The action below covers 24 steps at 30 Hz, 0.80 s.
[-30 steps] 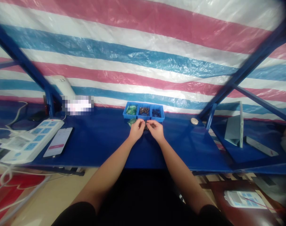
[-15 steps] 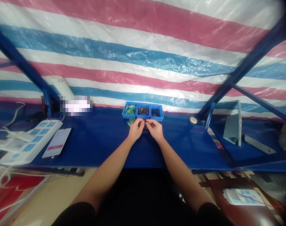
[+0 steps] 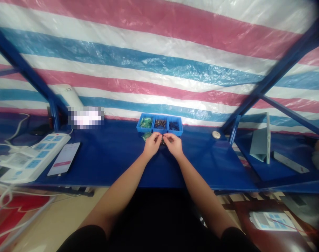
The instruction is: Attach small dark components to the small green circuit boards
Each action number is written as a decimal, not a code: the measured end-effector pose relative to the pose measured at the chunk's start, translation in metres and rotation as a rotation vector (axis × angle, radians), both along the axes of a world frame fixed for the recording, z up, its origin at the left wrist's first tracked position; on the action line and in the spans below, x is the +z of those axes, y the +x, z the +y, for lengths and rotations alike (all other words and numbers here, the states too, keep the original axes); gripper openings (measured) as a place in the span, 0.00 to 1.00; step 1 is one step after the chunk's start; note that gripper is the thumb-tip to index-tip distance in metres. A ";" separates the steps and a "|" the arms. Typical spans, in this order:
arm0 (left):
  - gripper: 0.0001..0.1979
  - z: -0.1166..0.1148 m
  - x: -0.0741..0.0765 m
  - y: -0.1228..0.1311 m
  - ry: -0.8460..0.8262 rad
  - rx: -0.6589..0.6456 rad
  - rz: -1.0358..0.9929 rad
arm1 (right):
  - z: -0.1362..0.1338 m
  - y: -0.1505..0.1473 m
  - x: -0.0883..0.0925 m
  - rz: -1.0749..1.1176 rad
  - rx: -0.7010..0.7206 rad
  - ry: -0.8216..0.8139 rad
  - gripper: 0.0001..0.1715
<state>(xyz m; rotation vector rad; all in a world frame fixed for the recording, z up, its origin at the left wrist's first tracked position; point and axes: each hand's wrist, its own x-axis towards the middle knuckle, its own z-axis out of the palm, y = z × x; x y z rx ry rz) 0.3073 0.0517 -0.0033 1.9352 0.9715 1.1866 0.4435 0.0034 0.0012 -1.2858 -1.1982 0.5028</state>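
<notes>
Both my hands meet over the blue table, just in front of three joined blue bins (image 3: 159, 131). My left hand (image 3: 152, 144) is closed, thumb and fingers pinched round something too small to name. Opposite it, my right hand (image 3: 174, 144) pinches in the same way, fingertips almost touching the left ones. Small dark pieces (image 3: 162, 140) show between and under the fingers. Beside my left hand lies a green packet or piece (image 3: 146, 135). The bins hold green pieces (image 3: 146, 122) at left, brassy metal bits (image 3: 160, 123) in the middle and dark pieces (image 3: 173, 125) at right.
On the left are a white power strip (image 3: 37, 157) with cables and a phone (image 3: 64, 159). A round whitish object (image 3: 216, 134) lies to the right. Farther right stand a tablet in a case (image 3: 262, 140) and another slim device (image 3: 291, 162). Blue posts frame the table; striped sheeting hangs behind.
The hands stay pinched together in nearly the same place. The whole view has shifted very slightly; nothing else visibly differs.
</notes>
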 end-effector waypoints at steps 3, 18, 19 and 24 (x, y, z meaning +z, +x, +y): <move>0.13 0.002 -0.002 0.000 0.007 0.005 0.019 | 0.000 0.000 -0.001 0.001 -0.006 -0.005 0.18; 0.13 -0.003 0.003 0.000 0.001 0.003 -0.012 | -0.001 0.000 0.001 -0.011 0.001 0.007 0.17; 0.12 -0.003 0.003 0.000 0.004 0.004 -0.019 | -0.002 0.000 0.001 -0.010 0.003 0.006 0.17; 0.11 -0.002 0.003 0.000 0.004 -0.009 -0.030 | -0.001 0.001 -0.002 -0.012 0.028 0.009 0.18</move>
